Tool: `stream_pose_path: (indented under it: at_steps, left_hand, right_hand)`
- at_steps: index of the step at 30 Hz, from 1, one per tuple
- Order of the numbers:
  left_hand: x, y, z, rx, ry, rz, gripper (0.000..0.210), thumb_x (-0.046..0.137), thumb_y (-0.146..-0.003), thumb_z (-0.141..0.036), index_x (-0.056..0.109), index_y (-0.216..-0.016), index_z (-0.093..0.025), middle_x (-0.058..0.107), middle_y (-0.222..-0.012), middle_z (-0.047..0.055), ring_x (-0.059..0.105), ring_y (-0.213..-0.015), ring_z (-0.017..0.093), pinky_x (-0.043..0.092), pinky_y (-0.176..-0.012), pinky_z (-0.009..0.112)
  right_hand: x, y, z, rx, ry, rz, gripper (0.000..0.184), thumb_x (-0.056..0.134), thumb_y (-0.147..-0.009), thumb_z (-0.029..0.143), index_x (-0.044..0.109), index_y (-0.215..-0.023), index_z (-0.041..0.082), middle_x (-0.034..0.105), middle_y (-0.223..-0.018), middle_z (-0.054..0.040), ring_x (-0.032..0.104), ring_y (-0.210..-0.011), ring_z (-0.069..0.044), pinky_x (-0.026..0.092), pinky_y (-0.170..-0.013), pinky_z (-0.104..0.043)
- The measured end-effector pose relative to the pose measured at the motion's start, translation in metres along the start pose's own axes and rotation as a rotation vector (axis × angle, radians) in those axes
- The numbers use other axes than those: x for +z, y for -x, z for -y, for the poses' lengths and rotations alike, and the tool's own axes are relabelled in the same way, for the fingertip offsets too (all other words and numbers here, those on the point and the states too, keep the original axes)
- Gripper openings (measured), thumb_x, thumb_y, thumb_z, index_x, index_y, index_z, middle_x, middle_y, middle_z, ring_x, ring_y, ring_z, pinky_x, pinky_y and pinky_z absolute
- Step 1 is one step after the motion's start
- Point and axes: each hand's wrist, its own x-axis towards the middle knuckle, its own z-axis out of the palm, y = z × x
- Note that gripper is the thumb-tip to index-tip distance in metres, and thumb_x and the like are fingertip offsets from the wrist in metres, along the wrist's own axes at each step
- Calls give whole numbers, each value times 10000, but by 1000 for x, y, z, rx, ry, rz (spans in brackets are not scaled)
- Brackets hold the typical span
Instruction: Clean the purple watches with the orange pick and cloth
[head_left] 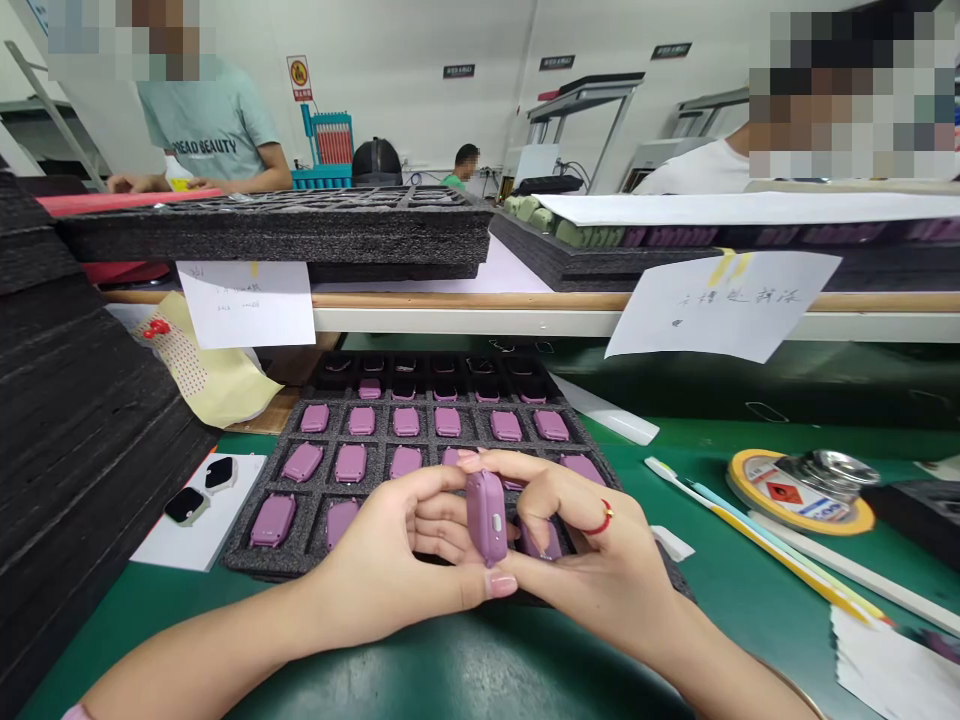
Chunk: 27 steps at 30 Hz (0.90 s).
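Note:
A purple smartwatch case (pixel 487 520) is held on edge between my two hands, its narrow side with a pale oval button facing me. My left hand (pixel 405 550) grips it, thumb below and index finger at the top. From the other side my right hand (pixel 600 540), with a red band on one finger, pinches the same case. Behind and beneath the hands lies a black foam tray (pixel 304 525) with rows of purple watch cases (pixel 350 463) in its pockets. Part of the tray's near right side is hidden by my hands.
Two dark-faced watches (pixel 186 505) lie on a white sheet at left, beside stacked black foam (pixel 82 430). At right are a toothbrush (pixel 765 540), a yellow tape roll (pixel 799 490) and crumpled paper (pixel 892 660). A shelf (pixel 465 322) bearing foam trays crosses ahead; other people are beyond.

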Motion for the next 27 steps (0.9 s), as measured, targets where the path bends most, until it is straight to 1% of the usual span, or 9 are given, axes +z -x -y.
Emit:
stream_pose_path:
  at_steps: [3,6,9,12,14,18,22,25,27]
  left_hand:
    - [-2,2,-1,53,1,49,402,814,-764,-227,665,-1135,-178,742,-1010,56,682,-847,140,550,-805,249]
    - [-4,1,-1,71,17,57,290,728,-842,-270,685,-1109,-166,747,-1010,70,701,-865,156,550,-783,241]
    - [-3,-1,-3,54,-3,34,264,729,-803,-249,695,-1047,-153,747,-965,69,708,-817,159,553,-750,239]
    - [-2,-2,-5,36,-41,7,303,744,-719,-201,696,-1014,-147,745,-951,67,704,-786,158,555,-739,240]
    - [-1,-2,-5,40,-50,4,333,730,-694,-168,698,-1024,-147,751,-964,69,713,-806,168,564,-754,248]
    - [-1,-2,-3,59,-62,12,363,692,-701,-102,704,-1060,-159,762,-988,56,731,-860,171,575,-782,236]
    - [0,0,-2,60,-61,18,414,690,-698,-56,713,-1097,-167,766,-977,31,727,-861,139,576,-796,207]
    - [-1,1,-4,49,-70,24,399,715,-693,-59,719,-1081,-150,769,-968,37,714,-823,122,577,-794,206]
    - [-2,1,-5,47,-56,36,397,754,-705,-91,710,-1095,-149,769,-998,51,713,-833,126,582,-805,217]
  right_hand:
    - [0,0,0,-17,17,-3,399,819,-748,120,441,-678,229,783,-1164,-75,766,-1057,-250,640,-799,-257]
    - [1,0,-1,-39,22,10,399,817,-769,135,440,-680,229,782,-1163,-79,765,-1060,-250,640,-817,-263]
    - [1,0,-1,-54,28,25,405,814,-778,135,434,-673,228,784,-1152,-79,767,-1054,-249,641,-819,-265]
    - [1,0,0,-52,37,31,407,816,-780,142,434,-670,231,792,-1111,-76,771,-1045,-258,648,-804,-272]
    - [1,0,0,-51,37,35,412,816,-784,144,429,-671,232,797,-1087,-67,771,-1046,-255,648,-806,-268]
    - [-1,1,-1,-53,29,39,417,819,-784,144,425,-678,232,793,-1117,-67,768,-1053,-249,645,-821,-262]
    - [-1,2,-2,-34,17,33,422,821,-773,137,423,-667,228,780,-1171,-76,765,-1064,-255,645,-824,-267]
    - [0,1,-1,-6,-2,29,422,827,-752,130,429,-650,227,784,-1156,-79,765,-1062,-273,650,-799,-274]
    - [0,1,0,18,-11,30,419,830,-741,131,435,-639,228,794,-1110,-80,765,-1062,-286,653,-796,-288]
